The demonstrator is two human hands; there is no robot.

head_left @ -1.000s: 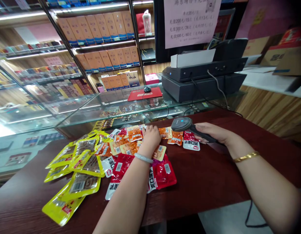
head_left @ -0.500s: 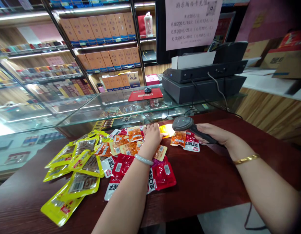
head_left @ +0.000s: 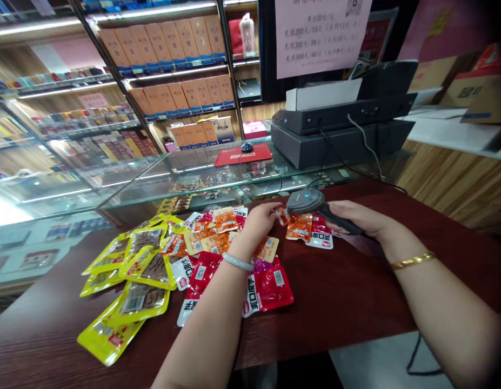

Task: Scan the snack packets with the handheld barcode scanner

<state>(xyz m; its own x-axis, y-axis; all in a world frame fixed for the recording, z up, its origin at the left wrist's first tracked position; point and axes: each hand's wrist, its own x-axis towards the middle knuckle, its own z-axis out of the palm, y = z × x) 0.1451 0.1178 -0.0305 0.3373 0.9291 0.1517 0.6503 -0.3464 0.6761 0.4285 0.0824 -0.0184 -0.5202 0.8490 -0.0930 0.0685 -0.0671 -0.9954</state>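
Observation:
My right hand [head_left: 353, 215] is wrapped round the handle of a black barcode scanner [head_left: 305, 201], whose head points left and shows a small blue light. Just left of the scanner, my left hand [head_left: 264, 217] pinches a small red-orange snack packet [head_left: 283, 216]; its fingertips are partly hidden. Below the scanner, an orange snack packet [head_left: 299, 228] lies over a red and white snack packet [head_left: 321, 237]. Under and beside my left forearm spread several orange packets [head_left: 226, 220] and red packets [head_left: 270, 286]. Farther left is a heap of yellow-edged snack packets [head_left: 142, 297].
A dark red-brown tabletop [head_left: 339, 292] carries the packets. Behind it stand a glass counter [head_left: 185, 162] with a mouse [head_left: 246, 147] on a red mat [head_left: 221, 156], and a black cash drawer [head_left: 339, 143] with trailing cables. Shelves of boxes [head_left: 165, 46] line the back.
My left hand has moved right from the packet pile toward the scanner, now with a small packet in its fingers. The bright light beneath the scanner is gone, and its indicator is blue.

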